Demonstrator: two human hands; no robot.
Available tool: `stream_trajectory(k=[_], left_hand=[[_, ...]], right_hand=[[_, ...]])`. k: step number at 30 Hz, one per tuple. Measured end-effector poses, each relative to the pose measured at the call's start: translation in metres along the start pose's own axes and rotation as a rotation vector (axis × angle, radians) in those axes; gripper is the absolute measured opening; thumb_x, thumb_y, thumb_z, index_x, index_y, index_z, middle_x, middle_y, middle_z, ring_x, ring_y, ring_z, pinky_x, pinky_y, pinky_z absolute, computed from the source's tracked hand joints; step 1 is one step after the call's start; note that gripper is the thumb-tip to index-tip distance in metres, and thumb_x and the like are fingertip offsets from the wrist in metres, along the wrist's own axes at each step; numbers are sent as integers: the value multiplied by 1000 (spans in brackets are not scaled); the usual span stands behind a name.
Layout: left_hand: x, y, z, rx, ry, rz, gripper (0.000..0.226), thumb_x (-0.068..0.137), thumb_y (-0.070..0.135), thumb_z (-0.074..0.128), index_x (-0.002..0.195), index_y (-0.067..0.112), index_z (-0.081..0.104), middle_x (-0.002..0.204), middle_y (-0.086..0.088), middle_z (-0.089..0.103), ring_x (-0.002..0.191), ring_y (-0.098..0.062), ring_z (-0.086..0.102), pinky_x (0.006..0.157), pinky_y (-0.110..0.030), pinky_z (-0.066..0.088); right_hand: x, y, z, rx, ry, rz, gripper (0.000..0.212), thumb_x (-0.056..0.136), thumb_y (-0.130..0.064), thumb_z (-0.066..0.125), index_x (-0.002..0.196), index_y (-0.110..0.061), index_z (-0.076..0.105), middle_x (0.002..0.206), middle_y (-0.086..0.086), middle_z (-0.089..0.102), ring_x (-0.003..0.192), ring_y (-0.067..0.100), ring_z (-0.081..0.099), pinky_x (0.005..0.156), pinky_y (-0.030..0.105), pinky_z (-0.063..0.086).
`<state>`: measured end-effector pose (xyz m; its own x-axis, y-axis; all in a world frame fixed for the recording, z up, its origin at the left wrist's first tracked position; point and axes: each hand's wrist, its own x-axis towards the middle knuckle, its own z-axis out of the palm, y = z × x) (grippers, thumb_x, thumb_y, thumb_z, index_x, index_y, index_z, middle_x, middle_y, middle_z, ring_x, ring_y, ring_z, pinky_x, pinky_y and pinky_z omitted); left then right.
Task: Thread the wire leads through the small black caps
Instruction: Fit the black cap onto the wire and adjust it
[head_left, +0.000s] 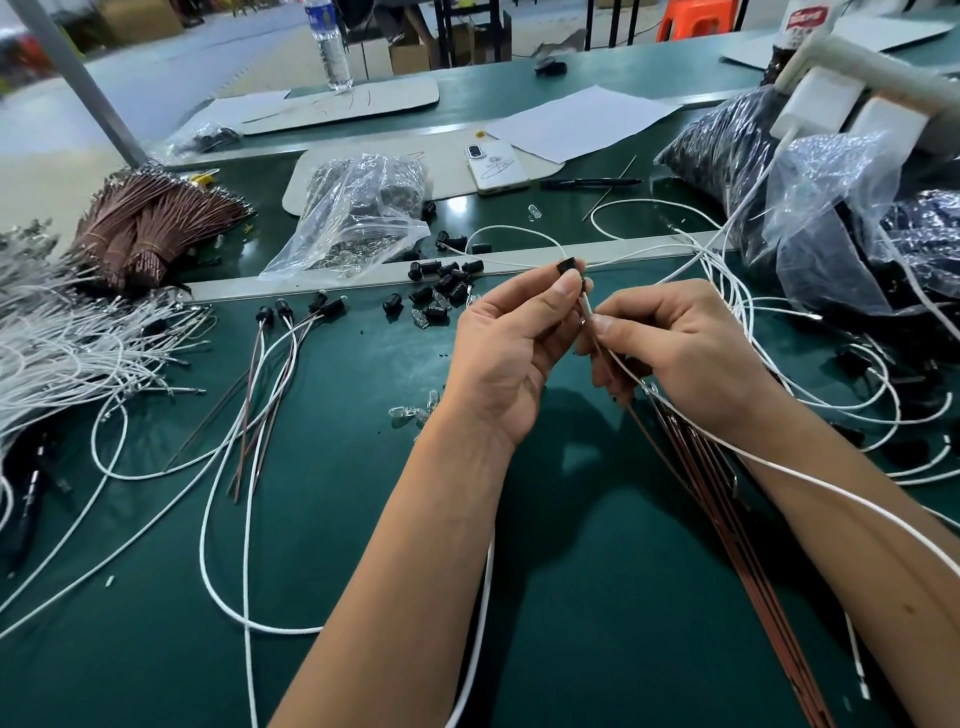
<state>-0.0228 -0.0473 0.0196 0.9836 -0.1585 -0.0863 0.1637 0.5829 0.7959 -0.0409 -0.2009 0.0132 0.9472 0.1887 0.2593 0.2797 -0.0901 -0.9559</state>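
Observation:
My left hand (511, 345) pinches a small black cap (567, 267) at its fingertips, above the green table. My right hand (680, 353) pinches a white wire lead (587, 307) and a brown lead (626, 400) just below the cap; their tips point up into it. The white wire (810, 480) trails back over my right forearm. Loose black caps (444, 283) lie in a heap beyond my hands. Several capped wire pairs (283, 332) lie to the left.
A bundle of brown wires (727, 499) lies under my right forearm. White wires (62, 343) pile at the left, brown bundles (150, 218) behind them. Clear bags (358, 213), a phone (496, 166), a pen (589, 182), and dark bags (810, 208) are on the table. Small glass bulbs (410, 413) lie near my left wrist.

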Motion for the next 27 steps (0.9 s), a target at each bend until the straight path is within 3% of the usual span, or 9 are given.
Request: stream_trajectory(k=[13,18,22,25,27], left_hand=[[0,0,0,-1,27,6,10,87,-3,67,95,1,73,82,-9,74,68,-12,67,69,-20,57],[-1,1,-1,3,26,21,12,87,-5,66,96,0,72,80,-8,74,67,-11,68,65,-19,56],[-1,1,-2,120,0,110,14,86,-4,69,97,2,74,85,-11,73,68,-12,66,66,-21,55],[-1,1,-3,196,-22,172,13,85,-3,71,95,3,75,85,-13,73,69,-18,66,74,-31,57],[-1,2,-5,218,-30,213,15,84,-4,72,93,6,76,86,-11,74,75,-18,67,77,-29,57]], right_hand=[[0,0,-4,-38,-19,-2,24,100,2,58,79,9,68,57,16,62,48,30,54,48,34,47],[2,3,-6,-74,-28,-1,24,100,1,60,78,5,69,57,15,62,49,26,55,50,31,49],[2,8,-7,-26,-22,18,22,101,-6,61,84,3,71,65,16,66,57,30,58,51,32,51],[3,9,-4,98,-19,78,22,94,-20,61,91,-1,73,78,22,69,68,26,63,57,31,54],[4,10,-3,166,2,85,21,90,-22,66,94,-2,73,79,19,70,71,24,66,62,33,57]])
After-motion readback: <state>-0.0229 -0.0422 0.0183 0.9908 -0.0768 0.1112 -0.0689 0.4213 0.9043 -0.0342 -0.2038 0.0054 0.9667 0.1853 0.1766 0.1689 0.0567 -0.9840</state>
